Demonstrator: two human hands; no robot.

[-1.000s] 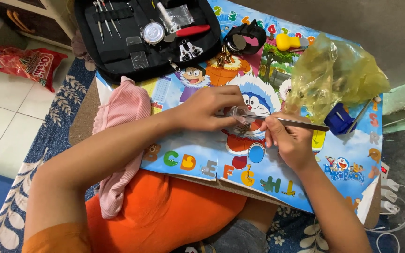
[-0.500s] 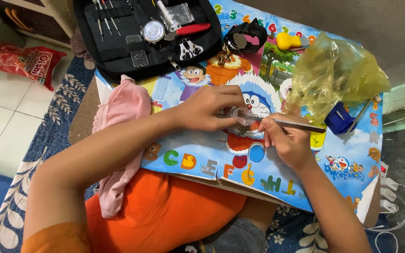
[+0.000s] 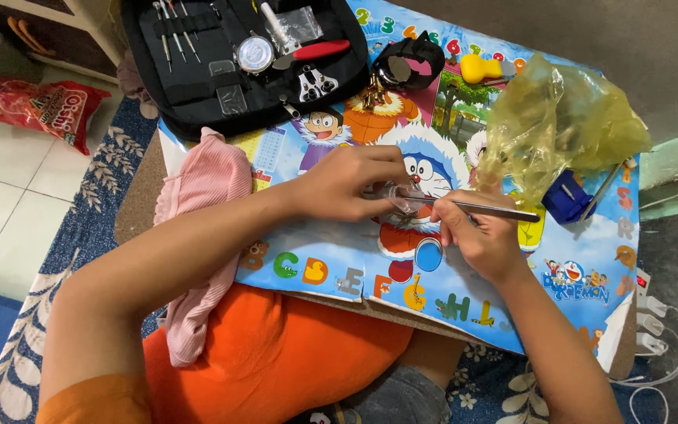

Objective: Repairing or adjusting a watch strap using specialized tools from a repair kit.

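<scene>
My left hand [image 3: 348,184] grips a small clear, roundish piece [image 3: 400,198] pressed down on a colourful cartoon-printed table mat [image 3: 331,259]. My right hand [image 3: 474,235] holds thin metal tweezers [image 3: 480,207], their tip touching that clear piece. Both hands meet at the middle of the mat. What the piece is exactly cannot be told; my fingers cover most of it.
An open black tool case [image 3: 245,55] with screwdrivers and a round case lies at the top. A crumpled yellow plastic bag [image 3: 559,126], a blue holder [image 3: 568,198], a yellow tool [image 3: 482,69] and a pink cloth [image 3: 202,212] surround the hands. A power strip [image 3: 645,314] sits at the right.
Both hands stay in place over the clear piece; the tweezers have shifted only slightly.
</scene>
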